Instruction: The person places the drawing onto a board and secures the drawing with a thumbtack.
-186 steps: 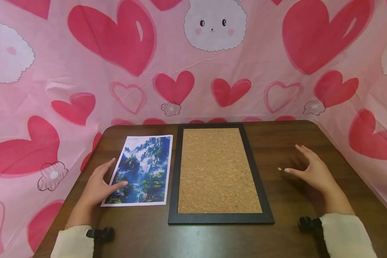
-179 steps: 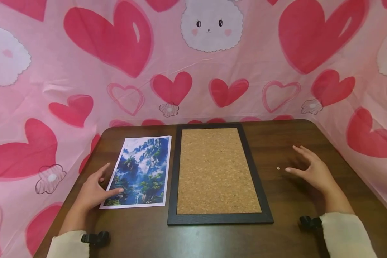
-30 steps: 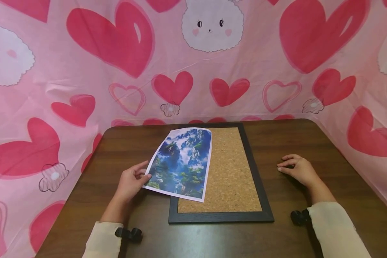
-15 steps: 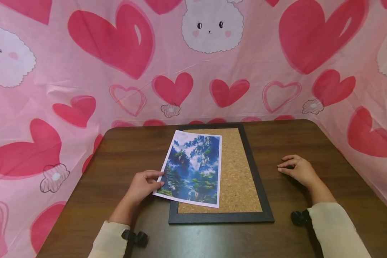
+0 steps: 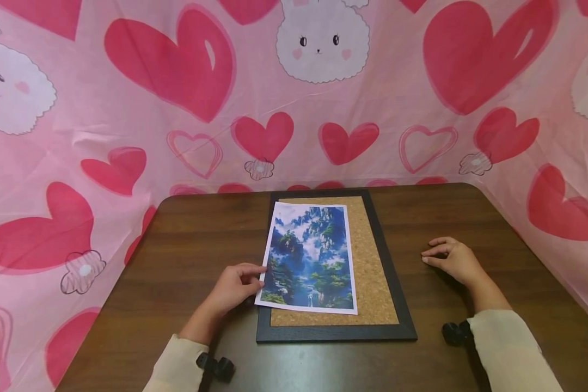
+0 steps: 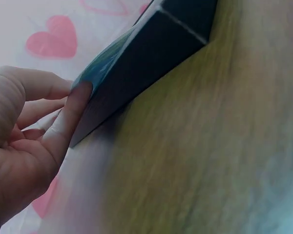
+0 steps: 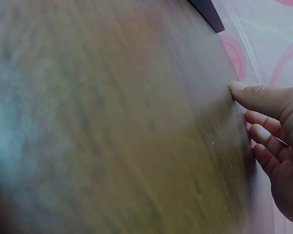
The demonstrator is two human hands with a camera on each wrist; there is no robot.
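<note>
My left hand (image 5: 237, 286) pinches the left edge of a printed landscape picture (image 5: 308, 256), showing blue cliffs, mist and green trees. The print lies over the left and middle of a cork board (image 5: 372, 277) with a black frame (image 5: 338, 332). In the left wrist view, my left thumb (image 6: 71, 117) and fingers meet at the print's edge beside the frame's side. My right hand (image 5: 460, 264) rests low over the table right of the board, thumb and fingertips close together. Whether it pinches the small pale disc seen there earlier, I cannot tell.
The board lies on a dark brown wooden table (image 5: 186, 239). A pink cloth (image 5: 304, 98) with red hearts hangs behind and at both sides. A black camera mount sits on each wrist, the left one (image 5: 215, 367) low near the table's front.
My left hand has carried the print from the table's left onto the cork board, sliding right in the last second. My right fingertips have closed together where the small disc lay.
</note>
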